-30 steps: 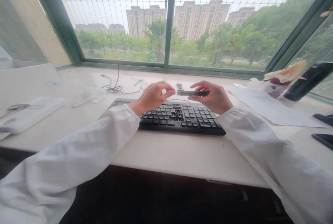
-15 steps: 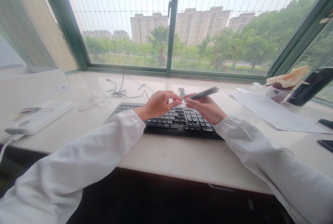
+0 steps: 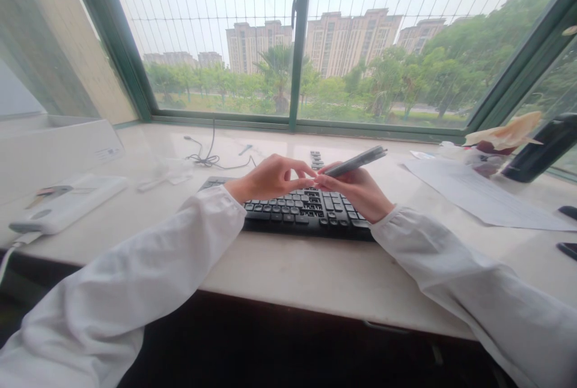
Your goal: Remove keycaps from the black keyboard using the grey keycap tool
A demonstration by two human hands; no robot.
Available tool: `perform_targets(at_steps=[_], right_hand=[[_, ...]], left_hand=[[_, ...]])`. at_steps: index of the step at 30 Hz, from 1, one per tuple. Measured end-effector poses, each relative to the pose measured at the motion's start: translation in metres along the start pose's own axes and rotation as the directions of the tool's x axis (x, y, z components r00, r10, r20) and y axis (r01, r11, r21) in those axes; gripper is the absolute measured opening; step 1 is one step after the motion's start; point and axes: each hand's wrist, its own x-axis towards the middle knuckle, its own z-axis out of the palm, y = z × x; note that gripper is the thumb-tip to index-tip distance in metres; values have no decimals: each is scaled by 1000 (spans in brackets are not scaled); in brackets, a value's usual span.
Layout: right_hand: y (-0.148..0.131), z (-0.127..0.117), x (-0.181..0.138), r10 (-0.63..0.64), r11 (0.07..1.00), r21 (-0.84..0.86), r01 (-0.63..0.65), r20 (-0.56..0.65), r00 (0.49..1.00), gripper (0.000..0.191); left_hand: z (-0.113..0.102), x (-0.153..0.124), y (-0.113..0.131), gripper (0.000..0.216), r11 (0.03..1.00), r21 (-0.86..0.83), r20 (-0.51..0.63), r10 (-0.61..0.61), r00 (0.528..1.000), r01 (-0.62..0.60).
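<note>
two hands on one slim grey strip (image 3: 356, 161), held just above one black keyboard (image 3: 293, 212).

near to far: the keyboard sits at the desk edge. over its far rows your right hand (image 3: 358, 190) is closed round the strip's near part, far end tilted up to the right. your left hand (image 3: 268, 178) pinches thumb to fingertips on the near tip. my read: hold the right grip firm, work with the left fingertips only, stay low over the keys. beyond: one short row of dark pieces (image 3: 315, 158), one cable (image 3: 207, 158), one paper sheet (image 3: 478, 195).

open counter (image 3: 288, 270) left of keyboard (image 3: 297, 212), papers (image 3: 478, 195) crowding right, cable (image 3: 208, 158) behind
</note>
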Motion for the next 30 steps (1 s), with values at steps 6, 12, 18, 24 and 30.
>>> perform_targets(at_steps=[6,12,18,24,30], right_hand=[[3,-7,-9,-123,985,-91,145,208,970,33],[0,-10,-20,-144,906,-297,301,453,880,25],[-5,-13,-20,-168,863,-345,368,491,855,24],[-10,-14,-21,-169,821,-390,416,531,830,19],[-15,-13,-23,-189,800,-385,460,566,802,14]], left_hand=[[-16,-3,2,32,1000,-21,232,-8,973,13],[-16,-6,7,29,997,-77,444,38,895,-5],[-10,-7,3,29,999,-31,419,44,907,-34],[-5,-7,1,26,998,-24,423,57,904,-52],[-5,-9,5,17,996,-39,375,86,923,-77]])
